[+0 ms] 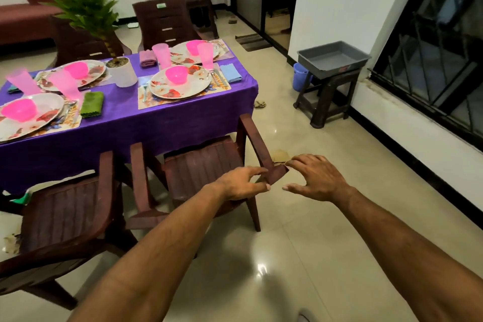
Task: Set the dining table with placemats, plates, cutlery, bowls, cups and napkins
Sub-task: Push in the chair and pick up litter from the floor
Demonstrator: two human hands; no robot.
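Both my hands are out at the back corner of the nearer brown chair (206,165): my left hand (241,184) pinches the end of its armrest between thumb and fingers, while my right hand (317,178) hovers just beside the same corner, fingers spread and holding nothing. On the desk (162,123), under its purple cloth, four places look laid: floral plates (180,86) on placemats (222,87), pink bowls (176,74) on the plates, pink cups (205,56) beside them, cutlery (217,77) flanking the plates, and folded napkins (91,104) of different colours. A potted plant (121,72) stands in the middle. I judge the setting itself finished and this step as squaring the chair. Next I would need a firm two-handed hold to slide it straight under the desk edge without jarring the cups.
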